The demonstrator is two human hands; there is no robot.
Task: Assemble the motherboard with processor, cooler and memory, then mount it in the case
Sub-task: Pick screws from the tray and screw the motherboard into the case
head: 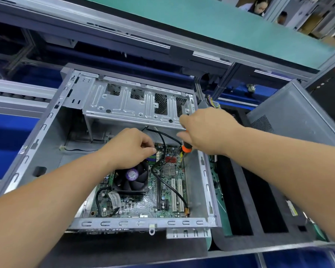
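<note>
Motherboard in case, under both hands' fingers, screwdriver gripped

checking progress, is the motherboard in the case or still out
In: the motherboard lies flat inside the open case, within its walls.

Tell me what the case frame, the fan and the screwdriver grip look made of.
Grey computer case frame: bare stamped sheet metal, dull sheen, punched slots. Black cooler fan: apparently moulded plastic, matt blades. Orange-and-black screwdriver grip: probably plastic or rubber; mostly hidden in the right hand.
</note>
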